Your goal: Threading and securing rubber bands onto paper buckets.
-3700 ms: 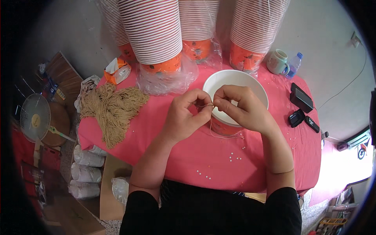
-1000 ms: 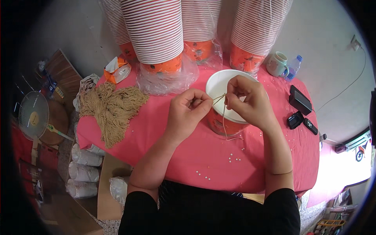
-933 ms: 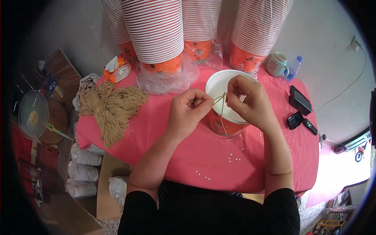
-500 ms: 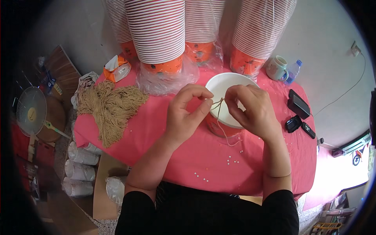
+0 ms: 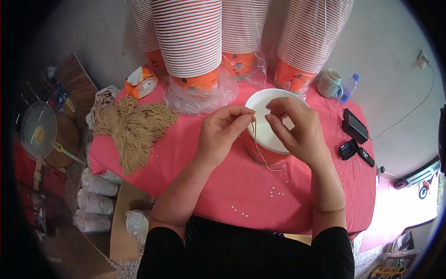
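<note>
In front of me stands a wide paper bucket [image 5: 278,157], white inside and orange-red outside. Over its left rim my left hand [image 5: 220,135] pinches a thin tan cord [image 5: 259,148] between thumb and fingertips. The cord hangs down along the bucket's outside, and its lower end lies on the pink cloth. My right hand [image 5: 302,132] hovers above the bucket's mouth, thumb and fingers apart, with nothing visible between them. To the left, a large loose bundle of tan cords [image 5: 134,130] is spread on the cloth.
Tall stacks of paper buckets [image 5: 188,42], some in clear plastic, line the back. On the right are a mug [image 5: 329,83], a plastic bottle [image 5: 348,88] and a black case [image 5: 354,126]. Small white dots [image 5: 277,191] dot the pink cloth [image 5: 223,186]. A fan [image 5: 39,132] stands at left.
My right hand has let go of the cord, and its fingers have spread. Crossed strands between the hands now hang together from my left fingertips. The view has shifted slightly.
</note>
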